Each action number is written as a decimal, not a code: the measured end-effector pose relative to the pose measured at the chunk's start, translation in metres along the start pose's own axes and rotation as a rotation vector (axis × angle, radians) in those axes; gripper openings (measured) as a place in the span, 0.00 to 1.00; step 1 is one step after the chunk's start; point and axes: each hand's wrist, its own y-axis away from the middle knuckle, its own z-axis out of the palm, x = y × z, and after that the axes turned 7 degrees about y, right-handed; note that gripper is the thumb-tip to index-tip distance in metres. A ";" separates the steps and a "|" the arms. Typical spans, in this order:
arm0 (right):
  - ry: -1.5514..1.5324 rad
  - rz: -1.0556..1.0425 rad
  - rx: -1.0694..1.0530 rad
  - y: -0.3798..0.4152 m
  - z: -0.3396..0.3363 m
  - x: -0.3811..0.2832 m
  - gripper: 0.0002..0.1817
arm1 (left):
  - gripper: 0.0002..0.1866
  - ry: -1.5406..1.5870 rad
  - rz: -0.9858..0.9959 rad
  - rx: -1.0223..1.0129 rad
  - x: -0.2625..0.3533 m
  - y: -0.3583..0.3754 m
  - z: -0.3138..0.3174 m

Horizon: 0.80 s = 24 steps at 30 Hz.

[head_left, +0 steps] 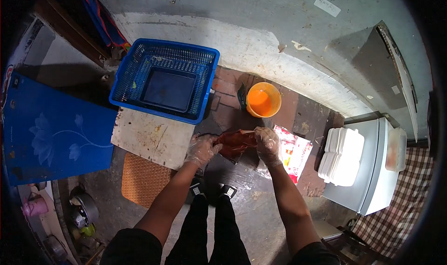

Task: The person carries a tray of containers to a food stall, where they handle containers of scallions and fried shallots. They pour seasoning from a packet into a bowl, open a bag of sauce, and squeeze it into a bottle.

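Note:
Between my hands a dark red, glossy plastic bag point(236, 145) is stretched sideways above the dark table; whether anything is inside I cannot make out. My left hand point(201, 149), in a clear disposable glove, grips its left edge with the fingers closed. On the other side my right hand point(268, 146), gloved the same way, pinches the upper right edge. Just beyond the bag stands an orange tub point(274, 100) with orange liquid in it. Red and white printed plastic packaging point(300, 155) lies under and beside my right hand.
A blue plastic basket point(212, 74) stands at the back left, near a stained pale board point(149, 134). Stacked white foam boxes point(342, 155) rest at the right by a white fridge-like box point(372, 190). A woven brown mat point(144, 181) and a blue flowered panel point(65, 130) are at left.

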 end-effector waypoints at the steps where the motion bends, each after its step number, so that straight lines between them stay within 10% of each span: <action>1: -0.010 -0.001 -0.004 0.001 -0.003 -0.001 0.04 | 0.28 0.001 0.000 0.000 0.003 0.002 -0.001; 24: 0.009 0.268 -0.076 0.024 -0.101 -0.036 0.07 | 0.10 0.071 0.231 0.261 0.043 0.032 -0.008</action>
